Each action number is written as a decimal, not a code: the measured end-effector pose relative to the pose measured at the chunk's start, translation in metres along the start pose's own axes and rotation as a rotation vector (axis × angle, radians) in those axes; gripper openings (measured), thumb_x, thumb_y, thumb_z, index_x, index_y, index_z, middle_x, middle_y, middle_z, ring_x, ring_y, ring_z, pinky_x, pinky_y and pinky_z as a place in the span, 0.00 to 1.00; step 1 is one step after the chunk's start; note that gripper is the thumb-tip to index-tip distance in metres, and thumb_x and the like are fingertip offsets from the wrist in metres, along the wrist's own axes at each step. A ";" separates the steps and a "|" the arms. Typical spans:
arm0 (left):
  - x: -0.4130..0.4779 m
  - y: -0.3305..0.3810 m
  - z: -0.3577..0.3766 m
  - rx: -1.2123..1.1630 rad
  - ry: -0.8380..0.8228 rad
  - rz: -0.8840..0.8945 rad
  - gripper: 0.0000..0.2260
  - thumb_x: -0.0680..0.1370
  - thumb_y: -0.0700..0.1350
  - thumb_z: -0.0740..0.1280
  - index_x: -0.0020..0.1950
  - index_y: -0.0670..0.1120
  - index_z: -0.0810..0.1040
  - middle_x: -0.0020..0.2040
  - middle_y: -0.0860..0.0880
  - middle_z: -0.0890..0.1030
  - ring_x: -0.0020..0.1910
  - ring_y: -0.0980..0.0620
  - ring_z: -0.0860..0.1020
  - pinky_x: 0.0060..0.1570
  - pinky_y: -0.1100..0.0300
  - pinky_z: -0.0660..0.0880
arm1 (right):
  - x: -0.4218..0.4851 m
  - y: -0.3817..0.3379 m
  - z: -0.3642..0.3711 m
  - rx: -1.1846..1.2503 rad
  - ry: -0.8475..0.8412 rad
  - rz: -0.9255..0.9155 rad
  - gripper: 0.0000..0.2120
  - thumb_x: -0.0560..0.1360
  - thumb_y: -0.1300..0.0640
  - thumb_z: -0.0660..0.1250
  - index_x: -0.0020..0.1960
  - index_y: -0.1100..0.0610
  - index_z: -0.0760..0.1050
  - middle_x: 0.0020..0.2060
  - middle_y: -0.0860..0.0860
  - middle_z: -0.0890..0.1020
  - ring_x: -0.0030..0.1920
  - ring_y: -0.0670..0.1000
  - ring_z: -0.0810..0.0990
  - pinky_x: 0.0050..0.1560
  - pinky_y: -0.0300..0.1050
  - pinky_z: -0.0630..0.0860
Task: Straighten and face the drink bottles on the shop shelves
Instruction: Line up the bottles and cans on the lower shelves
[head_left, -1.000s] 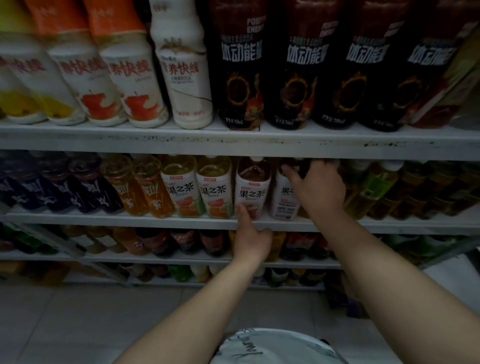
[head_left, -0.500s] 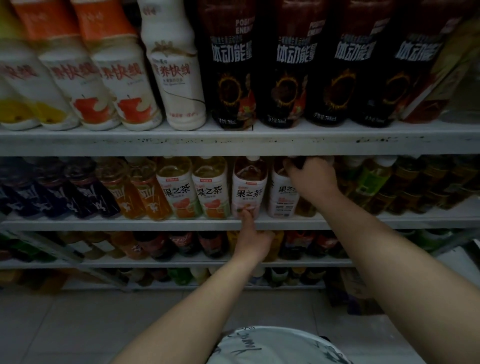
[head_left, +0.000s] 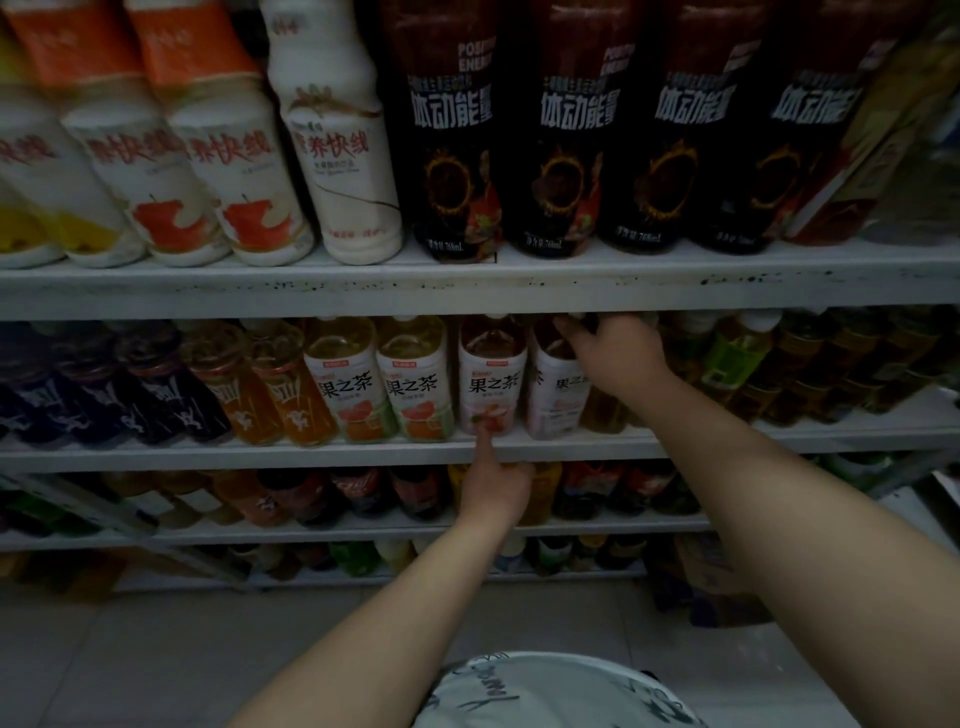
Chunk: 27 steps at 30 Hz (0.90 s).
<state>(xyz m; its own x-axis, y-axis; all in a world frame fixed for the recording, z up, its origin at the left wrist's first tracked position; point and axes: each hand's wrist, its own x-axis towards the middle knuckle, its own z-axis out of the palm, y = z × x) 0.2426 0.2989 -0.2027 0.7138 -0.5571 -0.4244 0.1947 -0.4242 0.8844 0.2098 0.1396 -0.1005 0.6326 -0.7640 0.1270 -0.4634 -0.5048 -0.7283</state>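
On the second shelf (head_left: 363, 453) stand fruit tea bottles with white labels. My right hand (head_left: 613, 353) grips the top of the rightmost one (head_left: 556, 400), whose label is turned partly sideways. The pink-labelled fruit tea bottle (head_left: 491, 382) to its left faces forward. My left hand (head_left: 496, 486) is mostly curled below the shelf edge, with one finger pressed against this bottle's base. Two orange-fruit tea bottles (head_left: 376, 384) stand further left.
The top shelf (head_left: 467, 288) carries white milk-drink bottles (head_left: 337, 156) and tall black energy-drink bottles (head_left: 571, 135). Dark and orange bottles (head_left: 218, 395) fill the left of the second shelf, green tea bottles (head_left: 737, 358) the right. Lower shelves hold more bottles; a tiled floor (head_left: 156, 649) lies below.
My right hand has slid up to the top of the rightmost fruit tea bottle and turned it. My left hand stays with a finger at the pink bottle's base.
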 end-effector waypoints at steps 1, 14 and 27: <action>0.000 -0.001 -0.001 0.001 0.005 0.006 0.33 0.77 0.55 0.65 0.77 0.62 0.51 0.71 0.56 0.69 0.68 0.51 0.70 0.67 0.51 0.68 | 0.002 0.001 -0.002 -0.003 -0.043 -0.002 0.18 0.76 0.44 0.65 0.62 0.51 0.72 0.56 0.50 0.79 0.58 0.55 0.76 0.52 0.45 0.72; 0.001 0.002 -0.012 -0.004 0.084 0.057 0.24 0.78 0.47 0.64 0.73 0.56 0.63 0.66 0.54 0.73 0.61 0.53 0.72 0.57 0.61 0.69 | -0.005 -0.002 0.007 -0.127 -0.043 -0.089 0.22 0.67 0.40 0.73 0.54 0.53 0.77 0.50 0.52 0.82 0.52 0.53 0.79 0.46 0.45 0.77; -0.005 0.042 -0.029 0.621 0.488 0.704 0.32 0.74 0.47 0.67 0.75 0.48 0.57 0.74 0.45 0.59 0.61 0.45 0.75 0.43 0.60 0.76 | -0.009 0.022 0.008 -0.165 -0.112 -0.226 0.28 0.69 0.49 0.74 0.65 0.50 0.66 0.60 0.50 0.77 0.60 0.53 0.76 0.53 0.43 0.69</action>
<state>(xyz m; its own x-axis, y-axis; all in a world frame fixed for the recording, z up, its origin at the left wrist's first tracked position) 0.2669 0.3049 -0.1576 0.7520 -0.5305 0.3912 -0.6477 -0.4846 0.5879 0.1989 0.1384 -0.1226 0.7915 -0.5804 0.1914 -0.3918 -0.7223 -0.5699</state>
